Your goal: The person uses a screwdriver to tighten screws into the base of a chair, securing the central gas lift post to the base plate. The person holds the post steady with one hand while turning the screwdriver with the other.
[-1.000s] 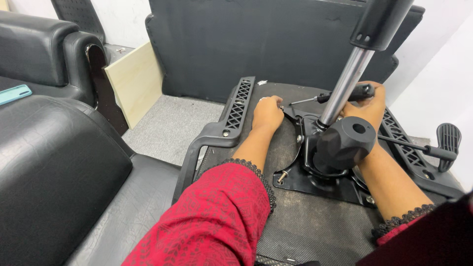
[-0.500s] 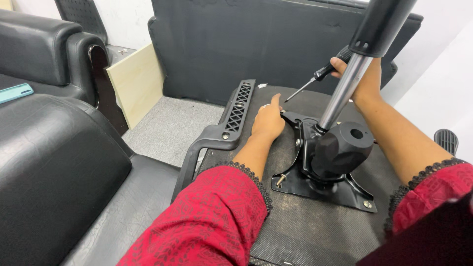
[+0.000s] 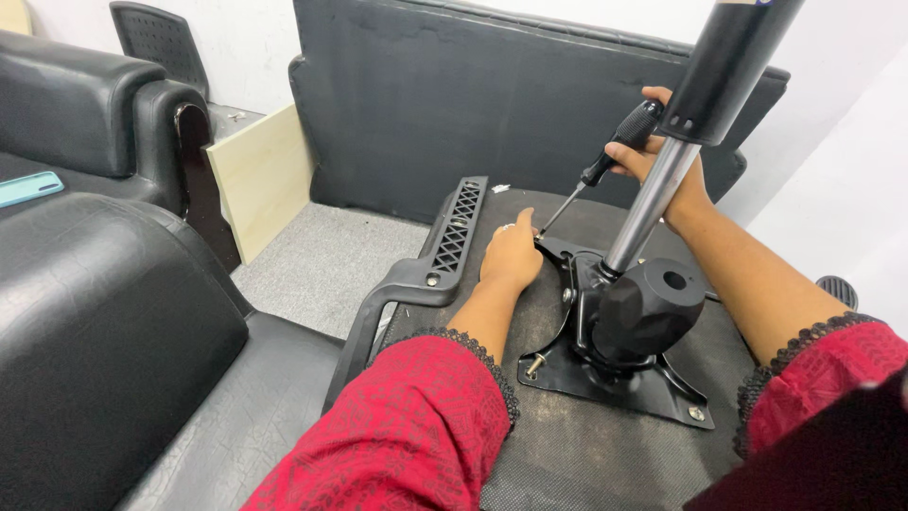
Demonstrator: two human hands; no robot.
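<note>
An upturned office chair seat lies in front of me, its black metal tilt mechanism bolted to the underside and a gas cylinder rising from it. My right hand grips a black-handled screwdriver, slanted down with its tip at the far left corner of the mechanism plate. My left hand rests on the seat beside that corner, fingers at the screwdriver tip. Both sleeves are red with black lace cuffs.
A black plastic armrest is fixed to the seat's left edge. A black leather sofa fills the left, with a turquoise phone on it. A pale wooden board leans at the back, and a black cushion panel stands against the wall.
My right hand has lifted off the mechanism's right side, raised the screwdriver behind the cylinder and angled its tip down to the plate corner. My left hand has stayed in place.
</note>
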